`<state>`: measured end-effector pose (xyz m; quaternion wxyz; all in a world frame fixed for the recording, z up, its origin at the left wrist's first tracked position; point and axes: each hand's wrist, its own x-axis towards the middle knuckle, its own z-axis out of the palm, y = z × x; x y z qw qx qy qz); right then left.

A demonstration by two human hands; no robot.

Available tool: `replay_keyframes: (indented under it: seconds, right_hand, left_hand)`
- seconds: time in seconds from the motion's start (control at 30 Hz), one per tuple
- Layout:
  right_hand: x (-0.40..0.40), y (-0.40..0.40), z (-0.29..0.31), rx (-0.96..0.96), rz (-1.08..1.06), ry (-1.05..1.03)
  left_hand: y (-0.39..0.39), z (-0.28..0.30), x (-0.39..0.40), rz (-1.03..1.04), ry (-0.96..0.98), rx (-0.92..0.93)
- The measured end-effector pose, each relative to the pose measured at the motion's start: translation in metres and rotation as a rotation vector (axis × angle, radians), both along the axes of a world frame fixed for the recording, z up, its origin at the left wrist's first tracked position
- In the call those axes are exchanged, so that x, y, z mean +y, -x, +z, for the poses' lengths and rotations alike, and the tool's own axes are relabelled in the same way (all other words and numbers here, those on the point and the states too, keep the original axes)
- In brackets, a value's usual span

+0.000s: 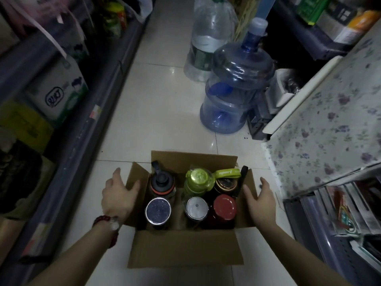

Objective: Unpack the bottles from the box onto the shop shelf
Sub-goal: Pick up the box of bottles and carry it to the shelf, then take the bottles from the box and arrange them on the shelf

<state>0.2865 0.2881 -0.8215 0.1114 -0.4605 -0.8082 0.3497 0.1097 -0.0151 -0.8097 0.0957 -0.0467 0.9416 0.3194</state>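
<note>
An open cardboard box (185,248) sits on the tiled floor of a shop aisle, flaps spread. Several bottles stand upright inside: a black sports bottle (161,182), a green bottle (198,179), a dark bottle with a green strap (226,183), a silver-rimmed dark lid (158,210), a white lid (196,207) and a red lid (224,206). My left hand (118,196) rests on the left flap, fingers spread. My right hand (260,198) lies against the right flap, fingers spread too. Neither hand holds a bottle.
Two large water jugs, one blue (235,89) and one clear (208,38), stand on the floor beyond the box. A shelf unit with cartons (57,87) lines the left. On the right are a floral-covered counter (329,120) and low shelves (340,219) with goods.
</note>
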Motion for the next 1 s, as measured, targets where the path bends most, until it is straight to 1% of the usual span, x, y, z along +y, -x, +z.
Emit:
replay_keyframes:
  seconds: [0.03, 0.07, 0.1, 0.13, 0.17, 0.23, 0.3, 0.4, 0.47, 0.53, 0.6, 0.7, 0.87, 1.0]
  right_hand:
    - [-0.006, 0.006, 0.008, 0.024, 0.014, -0.128]
    - [-0.014, 0.013, 0.018, 0.087, 0.036, -0.215]
    - [-0.022, 0.022, 0.026, 0.155, 0.07, -0.231]
    - [-0.032, 0.029, 0.031, 0.218, 0.115, -0.185]
    - [-0.044, 0.036, 0.032, 0.264, 0.161, -0.104]
    - [-0.067, 0.047, 0.029, 0.29, 0.26, 0.061]
    - [-0.085, 0.058, 0.018, 0.297, 0.356, 0.119]
    - [-0.094, 0.073, 0.002, 0.297, 0.391, 0.115]
    - [-0.093, 0.079, -0.007, 0.284, 0.376, 0.089]
    - [-0.091, 0.082, -0.014, 0.281, 0.393, 0.032]
    - [-0.087, 0.085, -0.02, 0.247, 0.434, -0.042]
    - [-0.084, 0.091, -0.026, 0.175, 0.467, -0.127]
    - [-0.088, 0.098, -0.031, 0.175, 0.39, -0.053]
    - [-0.085, 0.094, -0.024, 0.194, 0.375, -0.035]
  left_hand:
    - [-0.001, 0.007, 0.007, -0.034, -0.03, 0.129]
    - [-0.001, 0.012, 0.014, -0.096, -0.082, 0.235]
    - [-0.002, 0.015, 0.021, -0.175, -0.153, 0.293]
    - [-0.003, 0.017, 0.027, -0.255, -0.225, 0.302]
    - [-0.005, 0.016, 0.032, -0.322, -0.286, 0.271]
    - [-0.007, 0.006, 0.038, -0.396, -0.368, 0.168]
    - [-0.004, -0.009, 0.04, -0.408, -0.402, 0.079]
    - [0.0, -0.028, 0.038, -0.439, -0.424, 0.05]
    - [0.0, -0.038, 0.036, -0.408, -0.444, 0.054]
    - [0.003, -0.043, 0.035, -0.38, -0.504, 0.035]
    - [0.006, -0.047, 0.037, -0.406, -0.564, 0.01]
    - [0.008, -0.05, 0.042, -0.445, -0.6, 0.007]
    - [0.01, -0.055, 0.045, -0.412, -0.657, -0.02]
    - [0.009, -0.05, 0.042, -0.403, -0.651, -0.034]
